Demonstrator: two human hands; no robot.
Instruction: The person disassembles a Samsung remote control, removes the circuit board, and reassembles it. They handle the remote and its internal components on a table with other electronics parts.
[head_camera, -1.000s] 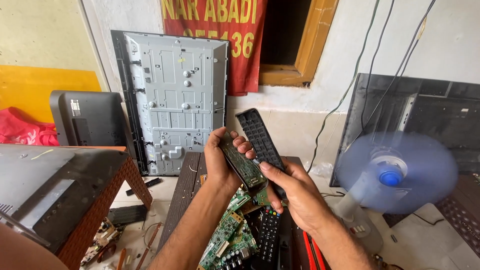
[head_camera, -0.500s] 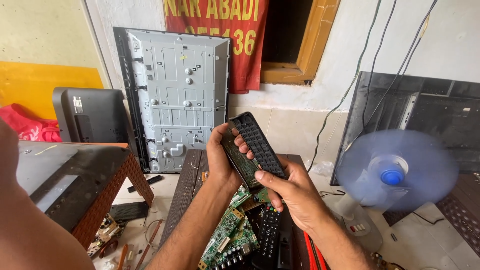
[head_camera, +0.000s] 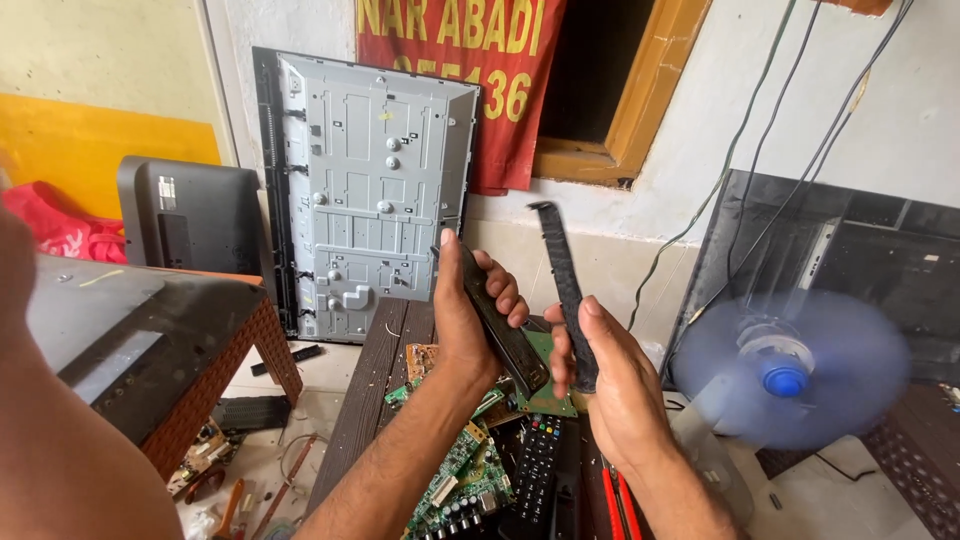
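Head view: remote-control body (head_camera: 497, 322) (long axis tilted, top end up-left) sits gripped in the left hand (head_camera: 462, 318); the right hand (head_camera: 608, 372) pinches its detached black cover (head_camera: 566, 292), nearly upright, above circuit boards (head_camera: 455, 478) beside a spinning blue fan (head_camera: 788, 368).

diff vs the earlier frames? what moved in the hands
The remote has come apart: right hand now holds the black front cover edge-on, swung right, away from the body that the left hand still grips. Green board shows between them. Unchanged: spinning fan, grey panel against wall.
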